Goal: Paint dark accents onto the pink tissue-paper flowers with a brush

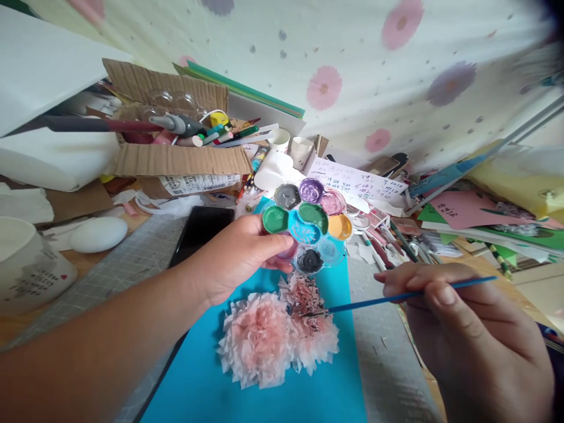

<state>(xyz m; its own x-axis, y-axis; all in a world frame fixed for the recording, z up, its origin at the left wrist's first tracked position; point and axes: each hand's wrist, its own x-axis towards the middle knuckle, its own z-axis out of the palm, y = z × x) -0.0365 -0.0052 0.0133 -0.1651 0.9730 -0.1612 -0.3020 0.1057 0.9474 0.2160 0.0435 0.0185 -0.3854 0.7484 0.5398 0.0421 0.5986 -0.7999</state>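
Note:
My left hand (247,249) grips a flower-shaped paint palette (312,218) by its near left edge, thumb on top. Its wells hold green, purple, pink, orange, blue, grey and black paint. Between the fingertips of my right hand (458,323) is a thin blue paintbrush (374,302), its tip at the ruffled paper. Pink and white tissue-paper flowers (259,341) sit on a blue sheet of paper (198,370). Dark marks speckle the ruffles of the back and right ones. The palette hangs above the sheet, just beyond the flowers.
A grey cutting mat (388,364) lies under the sheet. A black phone (205,229) is beside my left forearm. Behind stand a cardboard box (180,161) of pens and tubes and paper cups (302,151). A white mug (30,276) is at left; coloured papers (467,205) pile up at right.

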